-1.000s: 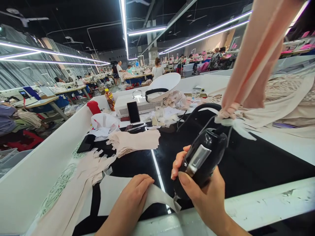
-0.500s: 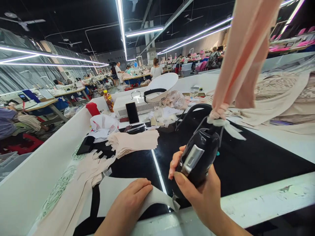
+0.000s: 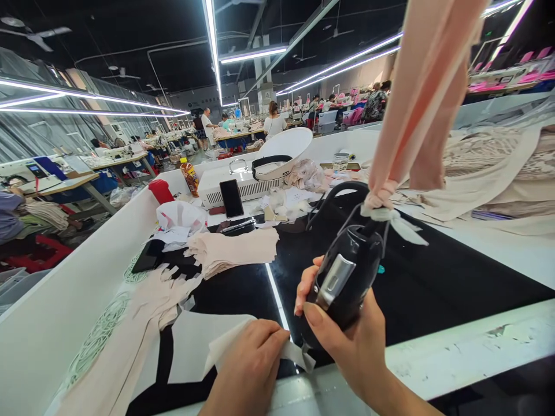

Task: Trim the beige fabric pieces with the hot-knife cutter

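Observation:
My right hand (image 3: 351, 341) is wrapped round a black hand-held cutting tool (image 3: 344, 277) with a silver plate on its side; its tip rests on the table's near edge. A strip of pale pink fabric (image 3: 416, 98) hangs from above and is tied to the tool's top. My left hand (image 3: 249, 367) pinches a thin white fabric piece (image 3: 203, 346), lifting its edge off the black table top (image 3: 433, 283) right beside the tool's tip.
A stack of beige cut pieces (image 3: 236, 248) and a long beige strip (image 3: 143, 312) lie to the left. Farther back sit a phone (image 3: 231, 198), a white box (image 3: 243, 182) and a white bowl (image 3: 288, 147). Lace fabric (image 3: 498, 162) is piled at right. Other workers sit at distant tables.
My left hand has gathered and lifted the white piece's edge, moving slightly right toward the tool. The right hand with the tool has shifted a little left.

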The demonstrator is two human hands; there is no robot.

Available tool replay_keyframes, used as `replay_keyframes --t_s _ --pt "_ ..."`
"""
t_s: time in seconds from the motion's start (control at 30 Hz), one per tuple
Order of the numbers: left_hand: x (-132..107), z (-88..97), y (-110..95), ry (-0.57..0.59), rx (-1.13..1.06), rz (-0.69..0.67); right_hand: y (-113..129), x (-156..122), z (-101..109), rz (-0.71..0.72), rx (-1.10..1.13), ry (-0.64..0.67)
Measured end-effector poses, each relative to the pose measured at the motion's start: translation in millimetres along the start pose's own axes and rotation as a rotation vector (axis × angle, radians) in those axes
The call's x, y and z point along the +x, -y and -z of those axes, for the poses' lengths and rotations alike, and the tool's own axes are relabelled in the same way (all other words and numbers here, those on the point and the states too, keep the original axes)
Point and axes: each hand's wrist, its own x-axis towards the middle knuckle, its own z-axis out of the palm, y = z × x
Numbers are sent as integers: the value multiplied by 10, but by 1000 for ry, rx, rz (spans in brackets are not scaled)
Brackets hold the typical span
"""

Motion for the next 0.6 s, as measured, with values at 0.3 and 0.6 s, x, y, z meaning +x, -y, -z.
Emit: replay_keyframes --t_s 0.3,0.6 --pt "-80 20 69 -4 14 -70 21 13 -14 -39 22 -5" --pt "-106 32 77 -22 37 -135 32 8 -24 -33 -2 -6"
